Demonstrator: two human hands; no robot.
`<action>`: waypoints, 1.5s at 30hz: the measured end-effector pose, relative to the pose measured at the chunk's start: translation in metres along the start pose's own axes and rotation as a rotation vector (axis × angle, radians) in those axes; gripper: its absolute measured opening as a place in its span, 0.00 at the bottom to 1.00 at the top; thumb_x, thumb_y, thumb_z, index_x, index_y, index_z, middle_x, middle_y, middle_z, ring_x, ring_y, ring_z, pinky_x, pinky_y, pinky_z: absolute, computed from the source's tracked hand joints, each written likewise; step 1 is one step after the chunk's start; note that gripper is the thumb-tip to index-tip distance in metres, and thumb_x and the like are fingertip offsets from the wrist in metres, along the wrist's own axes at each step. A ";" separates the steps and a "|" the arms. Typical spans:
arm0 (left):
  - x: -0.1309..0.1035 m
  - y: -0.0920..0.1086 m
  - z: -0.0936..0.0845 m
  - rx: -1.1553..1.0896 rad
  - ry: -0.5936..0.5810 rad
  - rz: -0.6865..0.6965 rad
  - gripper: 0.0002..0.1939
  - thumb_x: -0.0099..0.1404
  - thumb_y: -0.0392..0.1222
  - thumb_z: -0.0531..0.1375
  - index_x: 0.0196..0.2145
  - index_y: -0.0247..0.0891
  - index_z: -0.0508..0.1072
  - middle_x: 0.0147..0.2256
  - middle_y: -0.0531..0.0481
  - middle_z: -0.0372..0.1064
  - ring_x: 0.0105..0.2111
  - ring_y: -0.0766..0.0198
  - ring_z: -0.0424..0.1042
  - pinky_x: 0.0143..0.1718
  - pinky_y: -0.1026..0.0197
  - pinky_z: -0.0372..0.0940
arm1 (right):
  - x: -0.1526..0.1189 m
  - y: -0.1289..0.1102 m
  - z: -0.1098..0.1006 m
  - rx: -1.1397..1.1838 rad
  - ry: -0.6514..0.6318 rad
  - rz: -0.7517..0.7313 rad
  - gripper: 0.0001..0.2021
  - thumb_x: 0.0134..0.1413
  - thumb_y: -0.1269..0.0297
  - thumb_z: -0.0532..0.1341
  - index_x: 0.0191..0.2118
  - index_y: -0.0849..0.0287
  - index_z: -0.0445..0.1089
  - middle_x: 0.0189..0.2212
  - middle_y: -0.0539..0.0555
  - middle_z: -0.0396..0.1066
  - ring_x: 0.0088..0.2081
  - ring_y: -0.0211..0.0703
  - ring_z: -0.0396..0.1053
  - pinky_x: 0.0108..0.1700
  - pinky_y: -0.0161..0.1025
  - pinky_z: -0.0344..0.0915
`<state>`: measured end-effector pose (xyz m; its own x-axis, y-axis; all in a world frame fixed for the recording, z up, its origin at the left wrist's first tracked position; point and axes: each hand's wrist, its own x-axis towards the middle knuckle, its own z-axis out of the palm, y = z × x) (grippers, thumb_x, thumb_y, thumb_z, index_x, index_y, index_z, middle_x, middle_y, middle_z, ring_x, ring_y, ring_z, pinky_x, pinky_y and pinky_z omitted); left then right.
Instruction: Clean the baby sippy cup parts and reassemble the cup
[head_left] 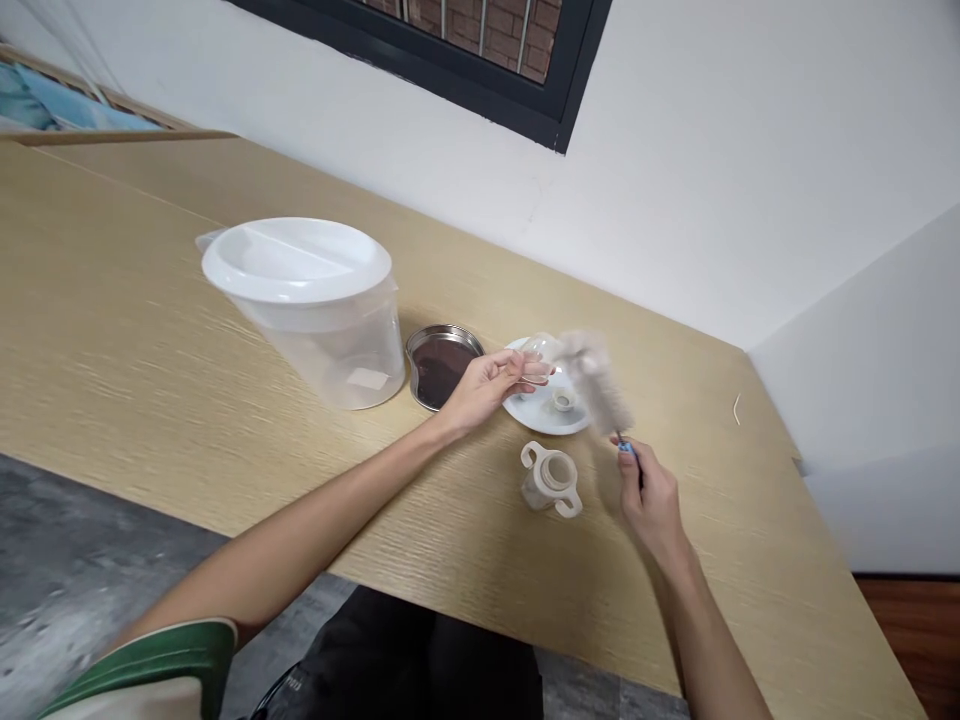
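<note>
From my end of the feed, just right of the middle of the frame, the left hand has a clear, rounded plastic piece pinched between thumb and fingertips, the digits drawn together around its near side. I read that as a hold that steadies the thin shell while leaving its far side exposed to the brush.

Lower and further right, my right hand is closed on the blue grip of a long, pale-bristled brush, thumb along it and fingers curled round. Gripping that low end keeps the bristles out ahead of my knuckles, angled up and left. The brush head is smeared by motion, so it seems to meet the clear piece, but I can't swear to contact.

Both are held above a round white plate, which carries a small translucent ring. Nearer me, a frosted, two-handled plastic holder stands open end up on the pale wood table, within reach of either hand. The round, shiny metal tray sits left of the plate, beside the large translucent plastic tub with its white lid.
</note>
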<state>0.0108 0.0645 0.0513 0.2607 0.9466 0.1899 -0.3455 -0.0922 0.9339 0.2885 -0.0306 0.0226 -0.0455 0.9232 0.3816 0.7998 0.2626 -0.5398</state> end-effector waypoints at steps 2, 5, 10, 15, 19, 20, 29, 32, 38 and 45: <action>0.000 -0.001 -0.001 0.003 -0.007 0.026 0.32 0.58 0.69 0.66 0.41 0.34 0.76 0.48 0.35 0.78 0.46 0.49 0.79 0.48 0.50 0.74 | 0.000 0.003 0.000 -0.036 -0.007 -0.025 0.19 0.71 0.51 0.49 0.49 0.57 0.71 0.37 0.57 0.78 0.32 0.45 0.75 0.36 0.39 0.67; 0.000 -0.002 -0.003 0.000 -0.004 0.100 0.32 0.57 0.60 0.71 0.50 0.34 0.73 0.50 0.36 0.76 0.47 0.53 0.79 0.49 0.52 0.74 | 0.001 0.008 -0.001 -0.060 0.131 -0.007 0.19 0.72 0.53 0.49 0.49 0.60 0.72 0.36 0.57 0.78 0.31 0.43 0.75 0.33 0.37 0.66; 0.001 -0.007 -0.004 0.108 0.025 0.251 0.38 0.49 0.43 0.77 0.55 0.37 0.69 0.53 0.39 0.72 0.47 0.57 0.78 0.50 0.55 0.73 | 0.001 0.008 -0.005 -0.033 0.072 -0.159 0.17 0.72 0.56 0.50 0.50 0.61 0.72 0.36 0.56 0.78 0.29 0.39 0.73 0.32 0.35 0.65; 0.003 -0.011 -0.012 0.446 0.049 0.519 0.40 0.54 0.43 0.75 0.59 0.39 0.63 0.51 0.40 0.75 0.52 0.55 0.76 0.50 0.55 0.72 | 0.001 0.002 -0.014 -0.136 0.121 -0.136 0.16 0.72 0.58 0.50 0.47 0.61 0.73 0.29 0.52 0.76 0.25 0.38 0.70 0.29 0.34 0.61; 0.003 -0.011 -0.018 0.573 0.030 0.619 0.40 0.57 0.44 0.74 0.61 0.41 0.59 0.52 0.39 0.76 0.53 0.55 0.76 0.50 0.55 0.73 | 0.002 -0.001 -0.014 -0.046 0.060 -0.244 0.15 0.72 0.60 0.50 0.49 0.60 0.72 0.32 0.52 0.77 0.25 0.37 0.70 0.31 0.33 0.63; 0.003 -0.012 -0.019 0.563 0.026 0.629 0.40 0.57 0.44 0.74 0.61 0.41 0.59 0.52 0.39 0.76 0.54 0.55 0.76 0.51 0.55 0.73 | 0.002 -0.002 -0.013 -0.053 0.036 -0.248 0.16 0.73 0.60 0.50 0.49 0.60 0.72 0.33 0.52 0.77 0.26 0.37 0.71 0.31 0.33 0.62; 0.006 -0.019 -0.022 0.486 -0.035 0.681 0.37 0.60 0.44 0.72 0.61 0.39 0.60 0.57 0.34 0.72 0.57 0.51 0.74 0.58 0.47 0.73 | 0.002 -0.005 -0.009 -0.057 0.099 -0.217 0.18 0.73 0.57 0.48 0.48 0.61 0.72 0.29 0.51 0.76 0.25 0.38 0.71 0.31 0.34 0.61; 0.004 -0.020 -0.024 0.507 -0.029 0.694 0.35 0.62 0.44 0.71 0.61 0.39 0.61 0.57 0.34 0.71 0.57 0.51 0.74 0.58 0.47 0.73 | 0.002 -0.004 -0.007 -0.087 0.030 -0.230 0.17 0.73 0.58 0.48 0.49 0.60 0.72 0.32 0.52 0.77 0.27 0.39 0.72 0.30 0.35 0.61; 0.000 -0.016 -0.028 0.557 0.040 0.668 0.33 0.61 0.40 0.71 0.61 0.42 0.66 0.57 0.37 0.69 0.55 0.52 0.75 0.59 0.46 0.72 | 0.003 0.004 -0.004 -0.080 0.166 -0.158 0.17 0.73 0.58 0.49 0.50 0.61 0.72 0.31 0.52 0.77 0.25 0.40 0.73 0.29 0.35 0.62; -0.003 -0.010 -0.037 0.679 0.128 0.710 0.26 0.62 0.41 0.70 0.56 0.44 0.73 0.53 0.40 0.73 0.54 0.53 0.75 0.56 0.48 0.72 | 0.002 0.006 0.004 -0.065 0.106 -0.284 0.14 0.72 0.63 0.51 0.51 0.59 0.72 0.38 0.53 0.80 0.33 0.40 0.78 0.33 0.33 0.68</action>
<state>-0.0197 0.0743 0.0300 0.0798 0.6254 0.7762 0.2162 -0.7710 0.5990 0.2903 -0.0262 0.0170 -0.2134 0.7801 0.5881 0.8007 0.4846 -0.3523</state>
